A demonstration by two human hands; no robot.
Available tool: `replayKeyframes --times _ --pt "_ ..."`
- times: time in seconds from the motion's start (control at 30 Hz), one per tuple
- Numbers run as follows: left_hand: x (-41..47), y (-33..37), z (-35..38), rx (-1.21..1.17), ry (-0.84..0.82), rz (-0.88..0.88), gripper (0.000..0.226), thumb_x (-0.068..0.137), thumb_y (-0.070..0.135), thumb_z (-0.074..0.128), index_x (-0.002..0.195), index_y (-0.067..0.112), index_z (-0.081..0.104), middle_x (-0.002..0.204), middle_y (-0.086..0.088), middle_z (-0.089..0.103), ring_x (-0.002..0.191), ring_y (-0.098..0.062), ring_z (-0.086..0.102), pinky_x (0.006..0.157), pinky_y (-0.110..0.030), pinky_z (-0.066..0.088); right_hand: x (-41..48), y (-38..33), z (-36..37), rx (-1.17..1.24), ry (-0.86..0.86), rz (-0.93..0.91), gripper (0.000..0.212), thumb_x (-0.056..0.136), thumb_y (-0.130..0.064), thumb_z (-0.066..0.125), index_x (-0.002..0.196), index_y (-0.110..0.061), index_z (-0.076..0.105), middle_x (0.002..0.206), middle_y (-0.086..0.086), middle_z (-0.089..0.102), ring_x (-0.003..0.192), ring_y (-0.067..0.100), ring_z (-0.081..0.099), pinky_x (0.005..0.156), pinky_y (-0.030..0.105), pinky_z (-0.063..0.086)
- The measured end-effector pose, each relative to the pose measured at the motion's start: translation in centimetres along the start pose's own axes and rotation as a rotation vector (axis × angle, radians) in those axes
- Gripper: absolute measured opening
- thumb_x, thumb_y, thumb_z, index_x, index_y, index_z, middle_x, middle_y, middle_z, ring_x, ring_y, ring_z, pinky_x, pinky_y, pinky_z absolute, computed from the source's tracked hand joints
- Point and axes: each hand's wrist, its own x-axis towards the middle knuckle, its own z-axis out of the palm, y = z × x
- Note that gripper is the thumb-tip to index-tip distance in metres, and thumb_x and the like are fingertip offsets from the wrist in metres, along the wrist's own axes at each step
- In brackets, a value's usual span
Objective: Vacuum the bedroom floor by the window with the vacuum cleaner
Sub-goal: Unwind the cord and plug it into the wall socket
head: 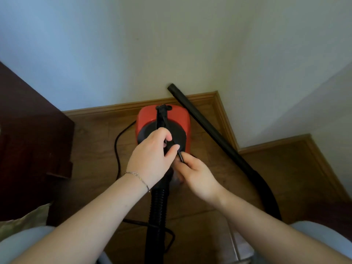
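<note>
Fingers [172, 149] of your left hand [150, 155] curl round the strap [161, 117] atop the red vacuum cleaner [182, 116], right hand [198, 176] pinching a thin black end [180, 156] — it stands in the corner, wand [209, 128] propped aside, vacuuming apparently unstarted.

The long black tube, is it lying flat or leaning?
Leaning. The black tube slants, its top end against the white wall.

Over a red vacuum cleaner [163, 121] standing on the wooden floor [91, 134] by the wall, the left hand [150, 159] and right hand [198, 176] together pinch a thin black strap [180, 156].
</note>
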Motion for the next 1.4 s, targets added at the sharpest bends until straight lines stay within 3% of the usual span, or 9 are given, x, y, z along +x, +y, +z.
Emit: replayKeyframes --times 0.2,0.37,0.5,0.6,0.73,0.9,1.0,1.27,1.4 --pt "0.4 2.3 1.1 -0.302 0.087 0.01 0.023 0.087 0.028 0.061 0.095 0.025 0.04 0.097 0.006 0.062 0.08 -0.006 0.059 0.067 -0.02 0.047 -0.5 -1.3 -2.5 0.034 0.011 -0.099 0.021 0.087 -0.011 0.05 0.069 -0.007 0.061 0.063 -0.003 0.057 0.063 0.007 0.051 0.063 0.026 0.04" --pt "0.0 3.8 1.5 -0.287 0.058 0.181 0.022 0.086 0.017 0.06 0.089 0.024 0.039 0.089 0.002 0.056 0.063 -0.01 0.056 0.057 -0.017 0.047 -0.2 -1.5 -4.4 0.321 0.001 -0.015 0.046 0.08 -0.02 0.039 0.108 0.009 0.061 0.095 0.023 0.063 0.086 0.033 0.062 0.079 0.046 0.051" --pt "0.1 3.9 2.1 -0.235 0.083 0.198 0.024 0.086 0.023 0.061 0.085 0.027 0.038 0.083 0.01 0.044 0.073 -0.008 0.053 0.061 -0.018 0.046 0.2 -1.9 -4.1 0.347 0.134 0.072 0.046 0.096 -0.04 0.034 0.115 -0.004 0.054 0.104 0.019 0.062 0.09 0.028 0.063 0.079 0.039 0.054" --pt "-0.4 3.6 2.6 -0.096 0.081 0.351 0.032 0.079 0.023 0.067 0.078 0.026 0.035 0.081 0.01 0.048 0.085 -0.014 0.055 0.066 -0.024 0.047 0.4 -2.7 -4.3 0.148 0.211 -0.006 0.032 0.101 -0.043 0.031 0.116 -0.031 0.055 0.113 -0.009 0.062 0.105 -0.001 0.06 0.094 0.022 0.048" --pt "-0.5 2.5 1.9 0.064 0.063 0.454 0.017 0.078 0.036 0.062 0.079 0.023 0.051 0.082 0.012 0.06 0.099 -0.018 0.06 0.076 -0.036 0.05 0.3 -3.2 -4.7 0.058 0.211 -0.034 0.022 0.101 -0.025 0.04 0.101 -0.021 0.062 0.087 0.005 0.065 0.078 0.018 0.064 0.075 0.035 0.051" --pt "2.2 0.3 0.3 -0.129 0.281 -0.028 0.035 0.083 0.026 0.063 0.114 0.014 0.053 0.127 -0.006 0.05 0.118 -0.027 0.045 0.092 -0.031 0.033 0.7 -2.8 -5.4 0.076 0.312 0.036 0.022 0.102 -0.019 0.036 0.089 -0.012 0.053 0.069 0.005 0.056 0.04 0.009 0.039 0.039 0.018 0.03" --pt "3.3 -0.2 0.5 -0.251 0.081 -0.348 0.062 0.087 0.027 0.061 0.139 0.011 0.032 0.14 -0.01 0.037 0.125 -0.029 0.041 0.097 -0.035 0.036 1.0 -2.1 -5.5 0.005 0.298 0.116 0.024 0.1 -0.02 0.038 0.081 -0.015 0.052 0.055 0.001 0.046 0.035 0.002 0.035 0.036 0.012 0.027" --pt "4.5 -0.5 2.1 -0.334 -0.034 -0.505 0.04 0.094 0.037 0.049 0.123 0.008 0.045 0.09 -0.003 0.054 0.078 -0.027 0.053 0.066 -0.032 0.04 1.2 -0.3 -4.3 -0.129 0.373 0.099 0.035 0.1 -0.028 0.041 0.067 -0.018 0.043 0.046 -0.009 0.039 0.041 0.002 0.035 0.046 0.018 0.032" --pt "5.1 -0.7 2.5 -0.219 -0.048 -0.524 0.041 0.093 0.037 0.051 0.117 0.005 0.045 0.093 -0.008 0.057 0.077 -0.028 0.051 0.065 -0.034 0.04 1.6 0.6 -3.1 -0.207 0.333 0.151 0.034 0.1 -0.03 0.04 0.067 -0.022 0.044 0.053 -0.008 0.044 0.044 0.001 0.042 0.052 0.019 0.034"
